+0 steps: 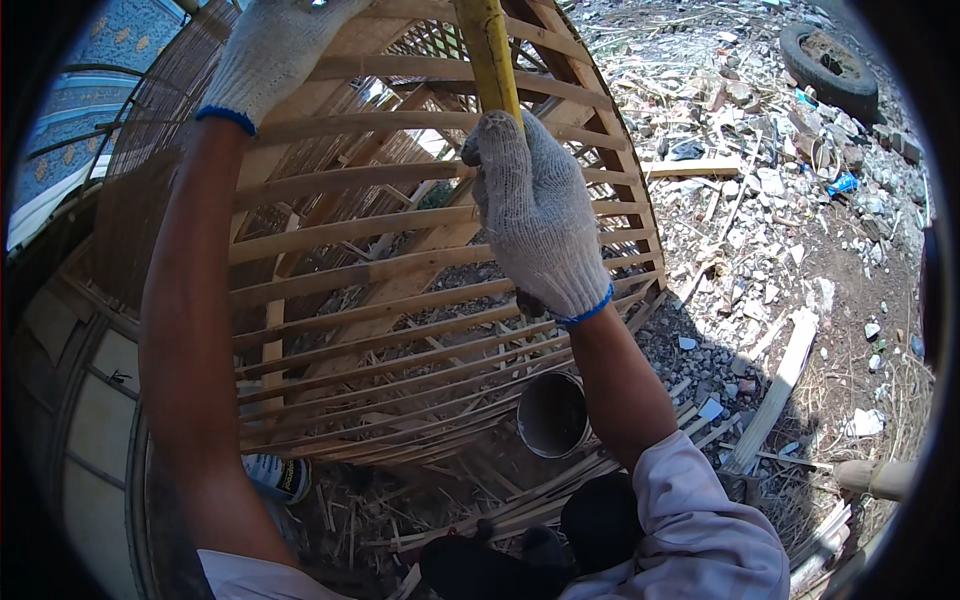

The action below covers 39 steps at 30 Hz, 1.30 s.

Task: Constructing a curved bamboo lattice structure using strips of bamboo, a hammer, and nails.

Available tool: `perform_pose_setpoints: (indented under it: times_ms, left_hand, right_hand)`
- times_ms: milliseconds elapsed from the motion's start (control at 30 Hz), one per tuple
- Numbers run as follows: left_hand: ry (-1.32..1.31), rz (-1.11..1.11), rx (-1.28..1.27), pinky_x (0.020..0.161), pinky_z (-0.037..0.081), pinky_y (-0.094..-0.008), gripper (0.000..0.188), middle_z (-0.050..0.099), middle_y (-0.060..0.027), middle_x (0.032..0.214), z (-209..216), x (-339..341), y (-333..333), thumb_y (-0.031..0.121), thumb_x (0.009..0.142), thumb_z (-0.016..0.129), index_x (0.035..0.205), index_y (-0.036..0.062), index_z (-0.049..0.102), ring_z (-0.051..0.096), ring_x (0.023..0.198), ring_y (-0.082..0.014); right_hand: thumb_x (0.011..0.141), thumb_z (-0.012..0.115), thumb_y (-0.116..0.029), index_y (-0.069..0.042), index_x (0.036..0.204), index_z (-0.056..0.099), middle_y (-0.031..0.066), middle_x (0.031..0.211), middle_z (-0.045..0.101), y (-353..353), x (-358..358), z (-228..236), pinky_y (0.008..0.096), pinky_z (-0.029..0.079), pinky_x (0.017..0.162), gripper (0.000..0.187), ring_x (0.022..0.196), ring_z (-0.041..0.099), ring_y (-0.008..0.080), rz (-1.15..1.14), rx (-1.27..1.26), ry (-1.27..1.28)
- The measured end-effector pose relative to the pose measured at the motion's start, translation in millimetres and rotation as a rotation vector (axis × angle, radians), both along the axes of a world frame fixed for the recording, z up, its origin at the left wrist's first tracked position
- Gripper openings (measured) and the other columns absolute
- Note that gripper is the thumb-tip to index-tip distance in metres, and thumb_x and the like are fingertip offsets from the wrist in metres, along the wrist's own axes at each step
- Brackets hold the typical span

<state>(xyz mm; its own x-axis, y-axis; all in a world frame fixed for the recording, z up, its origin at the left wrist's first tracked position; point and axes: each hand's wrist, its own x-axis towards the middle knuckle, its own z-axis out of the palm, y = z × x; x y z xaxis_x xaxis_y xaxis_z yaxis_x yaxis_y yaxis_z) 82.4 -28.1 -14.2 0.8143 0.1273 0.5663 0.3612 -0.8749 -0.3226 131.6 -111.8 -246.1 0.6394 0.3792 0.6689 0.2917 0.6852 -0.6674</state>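
Observation:
A white knitted glove with a blue cuff covers my right hand [540,215], which is wrapped round the yellow handle [490,60] of a tool. The handle runs up past the top edge, so the tool's far end is out of view. Dark bits show beside the glove. My left hand [275,60], gloved the same way, reaches to the upper part of a wooden slatted frame [350,270]. Its fingertips are cut off by the top edge, and what they touch is hidden. The frame's thin slats lie in rows beneath both hands.
A round bucket [553,415] stands below the frame near my feet, and a labelled can [277,478] lies by my left forearm. Rubble [740,230], a wooden plank [775,390] and an old tyre [828,68] lie on the right. Woven matting [150,190] is at left.

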Motion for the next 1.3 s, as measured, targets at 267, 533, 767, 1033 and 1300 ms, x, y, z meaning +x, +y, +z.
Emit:
perform_pose_setpoints:
  times_ms: [267,533,767,1033,1300]
  left_hand:
    - [-0.041,0.047,0.234,0.085,0.051,-0.0389,0.021,0.066,-0.0146,0.097,-13.6,0.6,-11.0,0.017,0.095,0.066,0.099,-0.0016,0.073,0.065,0.091,-0.0263]
    - [0.038,-0.084,0.32,0.085,0.053,-0.0384,0.014,0.068,-0.0139,0.099,-4.8,0.1,2.5,0.015,0.09,0.071,0.093,0.0019,0.074,0.066,0.093,-0.0267]
    - [0.016,-0.049,0.243,0.086,0.054,-0.0372,0.011,0.069,-0.0123,0.097,-4.5,-2.8,0.8,0.014,0.09,0.071,0.093,0.0033,0.074,0.067,0.093,-0.0262]
    - [0.013,-0.203,0.364,0.085,0.055,-0.0366,0.008,0.07,-0.0122,0.098,-1.4,0.3,21.7,0.011,0.088,0.072,0.092,0.0046,0.074,0.068,0.092,-0.0264]
    - [0.027,-0.234,0.345,0.084,0.054,-0.0372,0.007,0.07,-0.0113,0.094,-1.3,0.1,20.7,0.011,0.087,0.072,0.09,0.0042,0.074,0.067,0.091,-0.0267]
  right_hand:
    - [0.11,0.047,-0.038,-0.002,0.105,0.063,0.0043,0.072,0.06,-1.3,-0.8,6.1,0.0269,0.048,0.052,0.04,0.06,0.059,0.0107,0.061,-0.014,0.05]
    - [0.109,0.049,-0.036,-0.002,0.095,0.056,0.0071,0.058,0.057,14.1,-3.4,9.5,0.0334,0.048,0.046,0.037,0.05,0.063,0.0197,-0.202,0.068,-0.028]
    - [0.107,0.055,-0.03,-0.001,0.097,0.056,0.0116,0.06,0.061,25.4,0.1,15.7,0.0373,0.049,0.047,0.031,0.053,0.067,0.0254,-0.202,0.018,-0.024]
    - [0.106,0.057,-0.026,0.0,0.101,0.056,0.0124,0.062,0.061,27.3,4.6,14.4,0.0369,0.05,0.049,0.027,0.054,0.067,0.0249,-0.205,0.029,-0.037]
    - [0.107,0.055,-0.028,0.0,0.104,0.057,0.0099,0.062,0.061,8.9,-5.1,9.1,0.0341,0.048,0.049,0.028,0.052,0.064,0.0209,-0.139,0.067,0.052]
